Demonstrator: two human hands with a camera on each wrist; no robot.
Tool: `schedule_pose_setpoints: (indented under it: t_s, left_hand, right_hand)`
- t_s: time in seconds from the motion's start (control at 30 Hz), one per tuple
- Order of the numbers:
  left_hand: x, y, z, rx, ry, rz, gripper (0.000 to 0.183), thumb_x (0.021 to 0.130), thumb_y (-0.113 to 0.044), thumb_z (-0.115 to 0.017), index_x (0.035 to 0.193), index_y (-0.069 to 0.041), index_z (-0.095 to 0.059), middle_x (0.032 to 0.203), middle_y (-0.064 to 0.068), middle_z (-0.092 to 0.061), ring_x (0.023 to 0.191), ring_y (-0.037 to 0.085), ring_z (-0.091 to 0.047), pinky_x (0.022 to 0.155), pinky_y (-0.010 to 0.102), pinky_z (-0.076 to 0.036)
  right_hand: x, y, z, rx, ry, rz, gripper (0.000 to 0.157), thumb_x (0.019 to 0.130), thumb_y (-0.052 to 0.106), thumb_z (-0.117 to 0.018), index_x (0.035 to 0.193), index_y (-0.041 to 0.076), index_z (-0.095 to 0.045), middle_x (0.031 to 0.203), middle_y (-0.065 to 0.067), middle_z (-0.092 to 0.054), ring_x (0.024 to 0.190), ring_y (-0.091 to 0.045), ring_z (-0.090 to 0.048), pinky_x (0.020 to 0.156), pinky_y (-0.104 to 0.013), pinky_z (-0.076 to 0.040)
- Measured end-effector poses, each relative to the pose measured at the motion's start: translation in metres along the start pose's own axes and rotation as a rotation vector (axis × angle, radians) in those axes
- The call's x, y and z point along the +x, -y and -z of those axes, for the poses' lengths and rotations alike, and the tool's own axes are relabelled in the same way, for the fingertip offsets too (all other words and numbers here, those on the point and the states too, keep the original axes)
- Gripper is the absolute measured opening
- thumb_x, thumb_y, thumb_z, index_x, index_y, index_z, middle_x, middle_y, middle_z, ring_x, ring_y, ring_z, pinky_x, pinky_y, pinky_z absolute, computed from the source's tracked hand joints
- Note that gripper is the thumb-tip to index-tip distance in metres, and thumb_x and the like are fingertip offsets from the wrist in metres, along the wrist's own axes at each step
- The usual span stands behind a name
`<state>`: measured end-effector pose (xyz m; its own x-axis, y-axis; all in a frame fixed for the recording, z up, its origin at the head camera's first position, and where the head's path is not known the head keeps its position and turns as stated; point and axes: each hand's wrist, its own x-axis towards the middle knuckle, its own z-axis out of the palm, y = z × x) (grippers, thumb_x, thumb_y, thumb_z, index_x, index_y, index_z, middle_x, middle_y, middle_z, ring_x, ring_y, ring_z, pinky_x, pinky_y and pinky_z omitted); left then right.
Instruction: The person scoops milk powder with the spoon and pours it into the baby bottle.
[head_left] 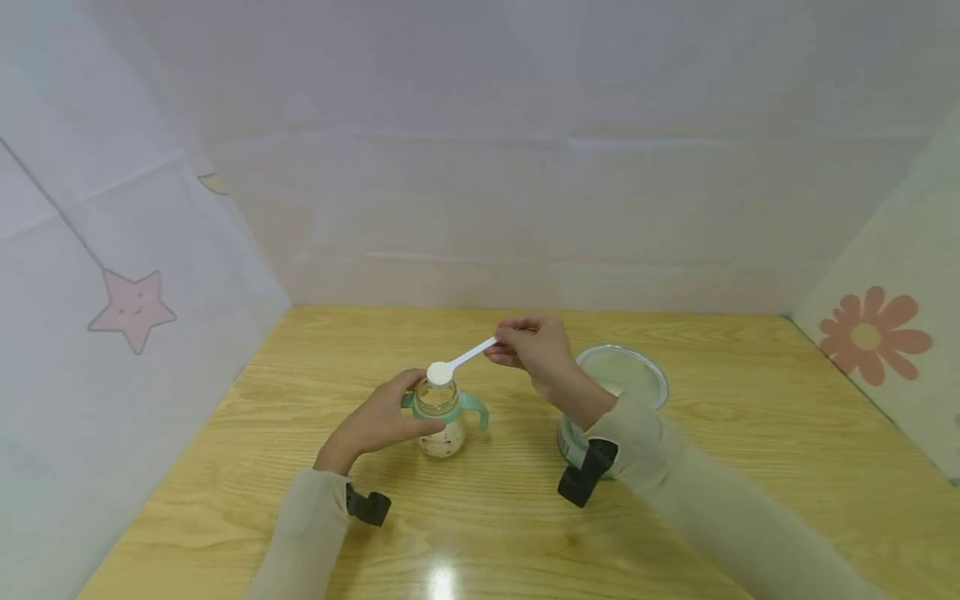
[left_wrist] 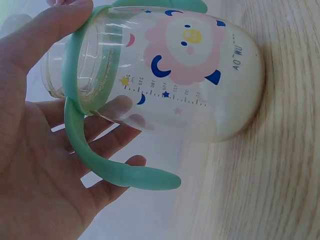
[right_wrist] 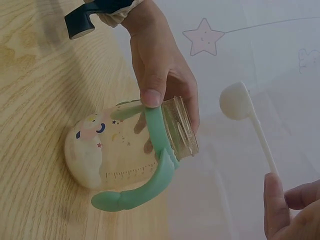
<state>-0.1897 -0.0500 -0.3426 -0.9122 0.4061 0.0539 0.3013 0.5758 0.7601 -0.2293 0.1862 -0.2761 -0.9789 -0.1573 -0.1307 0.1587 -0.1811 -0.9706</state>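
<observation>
A clear baby bottle (left_wrist: 165,70) with a green two-handled collar stands uncapped on the table, with pale powder in its lower part. My left hand (head_left: 386,417) grips it around the neck and collar, thumb on the near side and fingers behind. Printed moons, stars and a pink animal face mark its wall in the left wrist view. Between thumb and fingers, my right hand (head_left: 536,350) pinches the handle end of a white scoop (head_left: 439,372). The scoop's bowl, heaped with pale powder, is held over the bottle's open mouth. In the right wrist view a gap separates bowl and rim.
An open milk powder can (head_left: 660,379) stands on the wooden table (head_left: 510,533) to the right, partly hidden by my right forearm. Its round silver rim faces up. Pale cloth walls with a star (head_left: 133,308) and a flower (head_left: 873,336) enclose the table.
</observation>
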Motion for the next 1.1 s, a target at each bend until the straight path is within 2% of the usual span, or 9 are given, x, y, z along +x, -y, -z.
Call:
schedule_pose_setpoints:
  t_s: [0.23,0.63,1.1]
  left_hand:
    - [0.001,0.002,-0.001,-0.011,0.000,-0.003,0.066,0.084,-0.032,-0.073,0.138,-0.006,-0.044,0.128,0.011,-0.056,0.121,0.034,-0.051,0.099,0.056,-0.041]
    - [0.002,0.002,0.000,-0.008,0.010,-0.014,0.067,0.085,-0.032,-0.072,0.139,-0.004,-0.043,0.129,0.013,-0.056,0.123,0.037,-0.050,0.101,0.058,-0.039]
    - [0.003,0.001,0.001,-0.003,0.007,-0.014,0.066,0.084,-0.032,-0.073,0.138,-0.008,-0.044,0.127,0.009,-0.057,0.120,0.030,-0.053,0.100,0.054,-0.041]
  right_hand:
    - [0.000,-0.009,-0.001,-0.020,-0.040,-0.010,0.019,0.094,-0.004,-0.054,0.112,-0.010,-0.054,0.077,-0.005,-0.062,0.060,-0.009,-0.066,0.063,-0.019,-0.056]
    - [-0.002,-0.019,-0.001,-0.039,-0.042,0.041,0.018,0.094,-0.005,-0.052,0.111,-0.010,-0.052,0.075,-0.004,-0.062,0.062,-0.009,-0.066,0.064,-0.019,-0.056]
    - [-0.007,-0.030,-0.003,-0.106,-0.051,0.162,0.015,0.092,-0.006,-0.055,0.107,-0.008,-0.055,0.085,-0.008,-0.057,0.066,-0.011,-0.067,0.069,-0.024,-0.057]
